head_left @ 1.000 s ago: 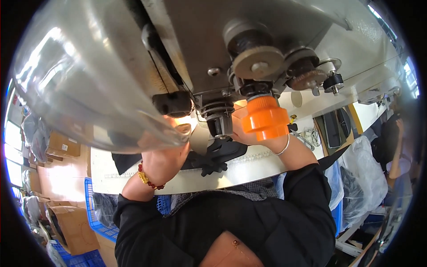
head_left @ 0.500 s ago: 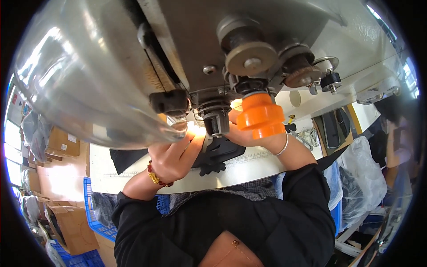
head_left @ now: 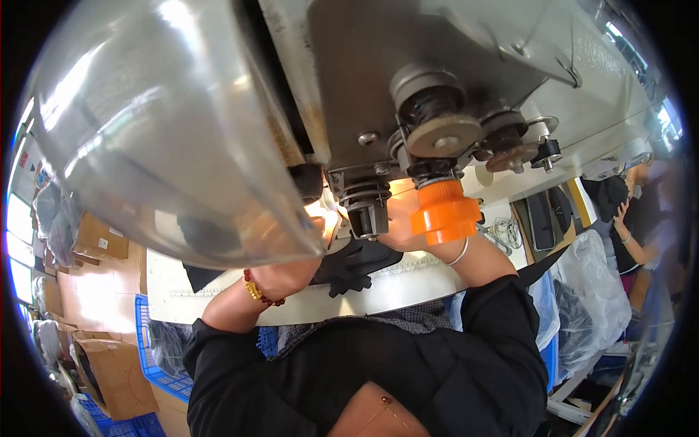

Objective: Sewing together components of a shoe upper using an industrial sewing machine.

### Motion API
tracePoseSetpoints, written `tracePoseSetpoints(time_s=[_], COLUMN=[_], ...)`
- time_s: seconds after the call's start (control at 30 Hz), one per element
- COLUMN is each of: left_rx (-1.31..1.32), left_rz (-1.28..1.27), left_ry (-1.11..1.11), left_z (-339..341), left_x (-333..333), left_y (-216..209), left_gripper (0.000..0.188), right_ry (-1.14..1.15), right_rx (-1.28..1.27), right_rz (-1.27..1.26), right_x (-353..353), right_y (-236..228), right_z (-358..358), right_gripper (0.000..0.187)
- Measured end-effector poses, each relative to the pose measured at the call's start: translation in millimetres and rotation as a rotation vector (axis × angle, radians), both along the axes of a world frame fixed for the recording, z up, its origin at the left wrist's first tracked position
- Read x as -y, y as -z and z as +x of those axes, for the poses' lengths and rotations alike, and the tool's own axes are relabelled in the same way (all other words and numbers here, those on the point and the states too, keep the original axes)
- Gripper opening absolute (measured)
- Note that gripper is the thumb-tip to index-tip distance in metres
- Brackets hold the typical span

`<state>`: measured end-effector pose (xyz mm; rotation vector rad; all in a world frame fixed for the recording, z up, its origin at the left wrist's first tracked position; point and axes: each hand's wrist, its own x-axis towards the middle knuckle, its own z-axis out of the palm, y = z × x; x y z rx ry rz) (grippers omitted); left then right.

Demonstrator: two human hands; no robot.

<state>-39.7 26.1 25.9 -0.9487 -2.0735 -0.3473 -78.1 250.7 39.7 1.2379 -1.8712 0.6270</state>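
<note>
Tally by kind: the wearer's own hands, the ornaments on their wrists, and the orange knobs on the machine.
Hands: 2 (left hand, partly behind the clear cover; right hand)
Wrist ornaments: 2 (beaded bracelet, silver bangle)
Orange knobs: 1 (stepped orange knob)
Total: 5

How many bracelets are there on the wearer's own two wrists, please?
2: a red-beaded bracelet with gold on the left wrist, and a pale bangle on the right wrist.
</note>
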Motion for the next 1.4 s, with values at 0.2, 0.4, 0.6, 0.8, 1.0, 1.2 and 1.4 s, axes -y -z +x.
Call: tracePoseSetpoints(time_s=[0.2,0.4,0.6,0.8,1.0,1.2,1.4], left_rx=[0.040,0.121,0.100,0.166,0.219,0.209,0.190], left_rz=[-0.060,0.046,0.049,-0.067,0.008,0.042,0.059], left_ry=[-0.120,-0.120,0.005,-0.027,-0.051,-0.014,-0.014], left_z=[-5.4,-9.2,-11.2,-3.0,-3.1,-5.3,-8.0], left_x=[2.0,6.4,8.3,5.1,1.8,2.0,1.7], left_y=[-8.7,-4.0,-19.0,-38.6,-34.4,-34.1,-30.8], left_gripper=[0.024,0.027,0.030,0.027,0.017,0.019,0.019], right_ry=[0.040,-0.005,0.031,0.117,0.160,0.264,0.280], right_rx=[0.161,0.201,0.178,0.240,0.158,0.001,0.126], right_rz=[0.048,-0.076,-0.136,-0.033,-0.096,0.042,0.078], right_x=[0.2,3.8,6.6,4.6,16.4,14.9,13.7], right_y=[-13.7,-4.8,7.7,-0.3,-6.2,-3.2,-1.8], right_z=[9.2,7.7,11.7,19.1,25.0,22.4,26.9], right_gripper=[0.022,0.022,0.019,0.025,0.021,0.024,0.032])
